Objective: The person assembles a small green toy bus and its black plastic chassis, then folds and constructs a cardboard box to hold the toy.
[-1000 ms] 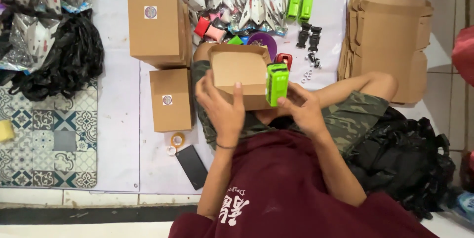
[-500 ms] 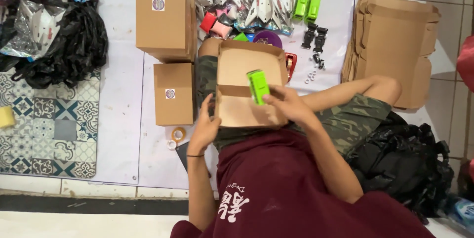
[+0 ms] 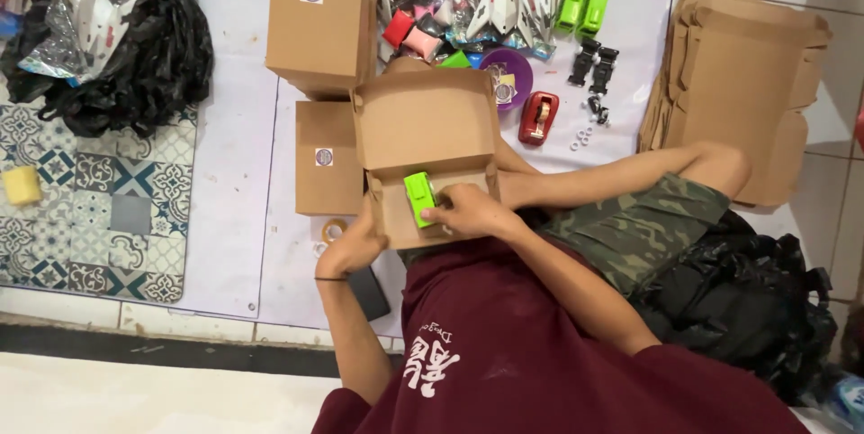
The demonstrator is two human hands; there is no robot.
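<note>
Counted: one open box (image 3: 423,141) on the lap, lid up; two shut boxes, large (image 3: 319,15) and small (image 3: 328,157), just left of it; three green items — one (image 3: 419,199) in the open box, two (image 3: 582,8) on the far sheet. One red tape dispenser (image 3: 537,118), one purple bowl (image 3: 506,76), one flat carton stack (image 3: 742,83) at right, two black bags (image 3: 135,69).

Right hand (image 3: 468,211): fingers curled, tips touching the green item's right side; grip not clear. Item upright inside the box tray, near its left wall. Left hand (image 3: 353,245): closed on the tray's lower left corner.
</note>
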